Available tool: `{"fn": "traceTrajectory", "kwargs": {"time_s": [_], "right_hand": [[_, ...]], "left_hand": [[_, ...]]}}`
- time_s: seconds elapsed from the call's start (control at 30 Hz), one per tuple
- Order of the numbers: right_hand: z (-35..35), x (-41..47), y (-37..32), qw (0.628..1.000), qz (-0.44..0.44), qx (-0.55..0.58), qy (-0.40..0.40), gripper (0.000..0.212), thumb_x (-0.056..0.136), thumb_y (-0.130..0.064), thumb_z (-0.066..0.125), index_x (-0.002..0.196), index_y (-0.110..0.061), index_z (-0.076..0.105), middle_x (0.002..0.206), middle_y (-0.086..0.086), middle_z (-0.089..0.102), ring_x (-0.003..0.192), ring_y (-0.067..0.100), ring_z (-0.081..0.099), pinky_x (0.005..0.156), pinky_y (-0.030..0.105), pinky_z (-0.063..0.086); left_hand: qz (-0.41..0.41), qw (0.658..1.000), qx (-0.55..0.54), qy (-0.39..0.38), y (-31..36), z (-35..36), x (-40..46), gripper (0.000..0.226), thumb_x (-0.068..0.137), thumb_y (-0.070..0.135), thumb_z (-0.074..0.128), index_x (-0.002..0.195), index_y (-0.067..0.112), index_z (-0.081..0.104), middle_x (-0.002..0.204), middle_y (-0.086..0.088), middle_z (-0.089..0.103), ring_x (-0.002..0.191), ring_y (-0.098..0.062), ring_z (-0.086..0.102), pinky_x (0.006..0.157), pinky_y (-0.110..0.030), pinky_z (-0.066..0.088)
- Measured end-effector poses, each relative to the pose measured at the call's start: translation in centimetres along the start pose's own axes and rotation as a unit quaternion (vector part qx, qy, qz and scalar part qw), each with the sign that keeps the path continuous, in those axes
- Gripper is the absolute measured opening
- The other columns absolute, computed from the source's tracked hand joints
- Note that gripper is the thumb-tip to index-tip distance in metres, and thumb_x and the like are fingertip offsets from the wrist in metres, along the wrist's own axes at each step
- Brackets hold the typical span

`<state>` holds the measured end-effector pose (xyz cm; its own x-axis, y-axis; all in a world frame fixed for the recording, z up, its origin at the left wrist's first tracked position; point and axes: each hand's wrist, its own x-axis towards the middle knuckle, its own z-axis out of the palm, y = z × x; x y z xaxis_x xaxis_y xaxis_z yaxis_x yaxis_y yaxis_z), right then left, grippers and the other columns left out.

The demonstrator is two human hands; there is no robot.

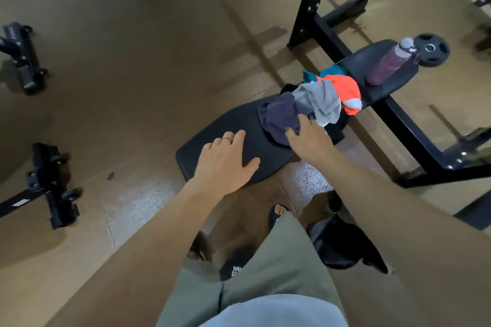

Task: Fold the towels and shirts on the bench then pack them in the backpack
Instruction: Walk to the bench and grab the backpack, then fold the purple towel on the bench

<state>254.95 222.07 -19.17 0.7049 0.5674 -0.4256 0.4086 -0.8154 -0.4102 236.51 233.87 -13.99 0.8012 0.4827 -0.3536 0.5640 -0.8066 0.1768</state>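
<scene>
Black bench point(212, 130) edge under left hand point(225, 159)

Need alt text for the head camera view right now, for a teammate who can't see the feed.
A person's right hand touches a dark purple cloth at the near end of a crumpled clothes pile on a black bench, while the left hand rests flat on the bench pad. A purple bottle lies farther along the bench; a dark bag sits on the floor.

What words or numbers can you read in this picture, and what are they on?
"HA" over "ST": white letters on a black slipper, the rest hidden by the person's shorts.
White label on the black frame on the floor: too blurred to read.
Weight plate and bottle: no readable marks.
</scene>
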Motion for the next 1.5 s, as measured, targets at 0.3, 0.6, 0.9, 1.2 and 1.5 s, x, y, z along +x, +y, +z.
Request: {"fn": "traceTrajectory", "kwargs": {"time_s": [0.3,0.6,0.9,1.2,1.5], "right_hand": [[13.5,17.9,6.1,0.992,0.096,0.002,0.085,0.068,0.092,-0.036,0.06,0.15,-0.021,0.029,0.143,0.017,0.041,0.126,0.042,0.049,0.092,0.045,0.044],[25.4,24.4,10.9,0.97,0.093,0.001,0.225,0.024,0.098,-0.027,0.049,0.09,-0.007,0.06,0.103,0.023,0.067,0.097,0.042,0.063,0.076,0.041,0.043],[27.2,14.1,2.6,0.958,-0.115,0.186,0.187,0.032,0.088,-0.02,0.063,0.06,-0.022,0.047,0.058,-0.006,0.053,0.057,0.008,0.05,0.055,0.025,0.035],[30.5,6.5,1.1,0.957,-0.171,0.235,0.025,0.006,0.098,-0.031,0.06,0.098,-0.026,0.062,0.079,-0.013,0.061,0.068,-0.007,0.057,0.053,0.006,0.038],[34.9,6.8,5.3,0.977,-0.189,0.093,0.011,0.077,0.082,-0.028,0.071,0.151,-0.03,0.038,0.146,-0.008,0.048,0.133,0.014,0.047,0.106,0.031,0.044]], "left_hand": [[0.074,0.997,-0.008,-0.014,-7.0,15.2,18.3,0.08,0.098,0.063,0.042,0.159,0.016,0.021,0.155,-0.009,0.041,0.135,-0.03,0.048,0.11,-0.045,0.039],[0.133,0.99,-0.042,0.022,-8.5,27.6,26.2,0.08,0.096,0.062,0.046,0.157,0.015,0.024,0.151,-0.01,0.043,0.133,-0.031,0.048,0.107,-0.045,0.04],[0.17,0.961,-0.207,0.069,-10.8,28.3,19.4,0.102,0.09,0.04,0.07,0.159,0.041,-0.006,0.16,-0.005,0.028,0.127,-0.031,0.055,0.101,-0.049,0.05],[0.174,0.963,-0.152,0.141,-17.3,29.2,13.3,0.02,0.092,0.036,0.064,0.105,0.022,0.057,0.107,0.006,0.058,0.097,-0.017,0.057,0.083,-0.039,0.049],[0.105,0.897,-0.425,0.056,-20.0,30.3,11.6,0.007,0.099,0.028,0.062,0.105,0.026,0.065,0.102,0.005,0.069,0.1,-0.014,0.065,0.09,-0.036,0.055]]}}
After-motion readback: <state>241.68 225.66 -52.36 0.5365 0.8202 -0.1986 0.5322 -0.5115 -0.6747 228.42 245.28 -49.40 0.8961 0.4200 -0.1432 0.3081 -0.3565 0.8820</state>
